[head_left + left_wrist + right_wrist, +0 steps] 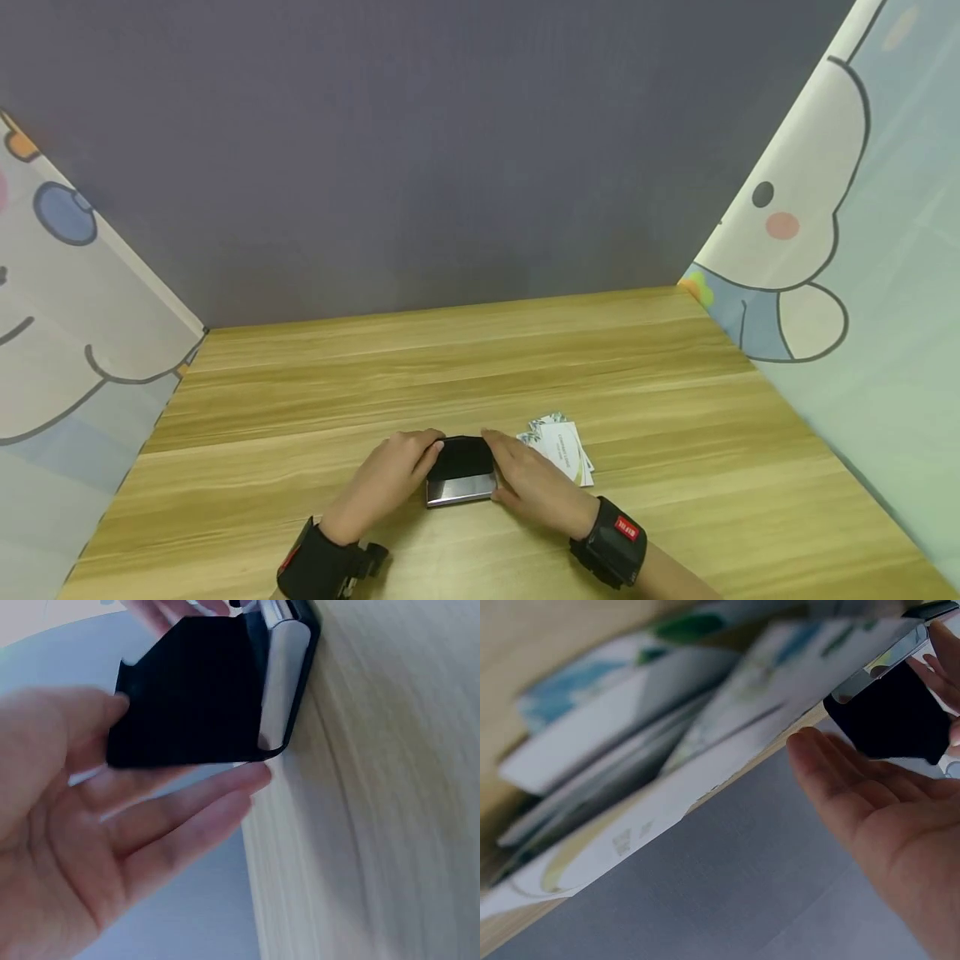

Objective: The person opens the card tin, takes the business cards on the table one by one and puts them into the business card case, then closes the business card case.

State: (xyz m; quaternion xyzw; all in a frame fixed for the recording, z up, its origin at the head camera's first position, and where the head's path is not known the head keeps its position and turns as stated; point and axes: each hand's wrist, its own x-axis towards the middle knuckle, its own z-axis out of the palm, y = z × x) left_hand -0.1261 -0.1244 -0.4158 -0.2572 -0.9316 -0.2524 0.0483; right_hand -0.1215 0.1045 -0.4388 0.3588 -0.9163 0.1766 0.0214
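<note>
A card case (461, 489) with a shiny metal body lies on the table between my hands, its black flap (461, 457) raised. My left hand (393, 471) pinches the flap's left edge. In the left wrist view, the thumb (112, 709) presses on the flap's face while the other fingers reach behind it. My right hand (536, 483) is at the case's right side, its thumb by the near right corner and a fingertip by the flap's far corner. In the right wrist view, its fingers (829, 761) look nearly straight beside the flap.
Several printed business cards (562, 450) lie overlapping just right of my right hand. The wooden table (315, 375) runs back to a dark grey panel (450, 167). Cartoon-printed sheets (810, 208) line both sides.
</note>
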